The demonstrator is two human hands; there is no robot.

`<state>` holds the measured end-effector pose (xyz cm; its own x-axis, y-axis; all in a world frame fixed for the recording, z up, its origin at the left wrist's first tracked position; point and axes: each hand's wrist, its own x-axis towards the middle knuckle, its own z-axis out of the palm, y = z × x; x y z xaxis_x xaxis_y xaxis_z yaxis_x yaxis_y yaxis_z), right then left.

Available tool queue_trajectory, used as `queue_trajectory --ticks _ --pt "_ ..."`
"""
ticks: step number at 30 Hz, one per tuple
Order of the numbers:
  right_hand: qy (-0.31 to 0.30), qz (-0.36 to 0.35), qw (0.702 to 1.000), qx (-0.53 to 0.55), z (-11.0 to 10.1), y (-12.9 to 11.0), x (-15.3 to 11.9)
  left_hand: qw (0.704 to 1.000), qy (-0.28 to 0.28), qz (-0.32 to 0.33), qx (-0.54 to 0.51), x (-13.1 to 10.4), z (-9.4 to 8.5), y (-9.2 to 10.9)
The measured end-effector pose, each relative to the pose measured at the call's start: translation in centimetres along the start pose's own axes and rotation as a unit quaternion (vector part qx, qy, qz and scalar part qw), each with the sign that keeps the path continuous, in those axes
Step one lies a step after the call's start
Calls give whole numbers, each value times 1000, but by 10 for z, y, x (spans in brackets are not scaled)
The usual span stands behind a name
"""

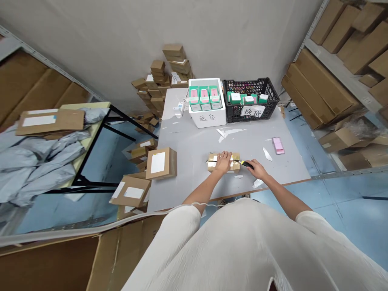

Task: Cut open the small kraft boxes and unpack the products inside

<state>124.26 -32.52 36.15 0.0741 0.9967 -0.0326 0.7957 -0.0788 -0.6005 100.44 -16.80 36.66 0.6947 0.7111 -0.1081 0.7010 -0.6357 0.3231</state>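
A small cardboard box with brown tape and white labels lies on the grey table near its front edge. My left hand rests on top of it, fingers stretched across the lid. Closed around the black and yellow handle of a utility knife is my right hand, just right of the box. The knife's blade end reaches the taped seam at the box's right side; how deep it sits cannot be made out. Torn paper scraps lie around the box.
A white foam box and a black crate, both holding green-and-pink boxes, stand at the back. A pink phone-like item lies right. A larger carton sits at the left edge. Stacked cartons and grey parcels flank the table.
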Motion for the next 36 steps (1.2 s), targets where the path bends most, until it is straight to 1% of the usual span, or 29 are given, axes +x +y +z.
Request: queue_trajectory --ticks 3,10,13,16,20,24,27,31,34,36 --pt "2 -1 1000 -7 -1 -1 -1 1000 2 -6 6 -1 2 0" --pt "10 -20 999 -43 -13 6 -1 1000 2 -13 18 -7 2 1" --pt "17 -7 999 -50 -16 12 3 1000 4 -20 22 -11 0 2" --pt "45 17 998 -32 -17 22 9 1000 11 -21 15 -12 -3 4" --pt "56 35 998 12 -14 34 17 999 -1 -24 -32 -10 -2 4" --pt "80 78 990 85 -6 34 25 998 7 -22 -64 -14 1 -6" --pt "76 79 985 134 1 26 28 997 29 -36 -60 -32 -3 -22" --pt "51 82 974 204 11 9 30 994 46 -91 -50 -71 -12 -44" --pt "26 84 966 244 21 -4 34 988 48 -128 -78 -96 -14 -54" --pt "14 80 963 257 27 -12 36 981 40 -146 -117 -103 -12 -58"
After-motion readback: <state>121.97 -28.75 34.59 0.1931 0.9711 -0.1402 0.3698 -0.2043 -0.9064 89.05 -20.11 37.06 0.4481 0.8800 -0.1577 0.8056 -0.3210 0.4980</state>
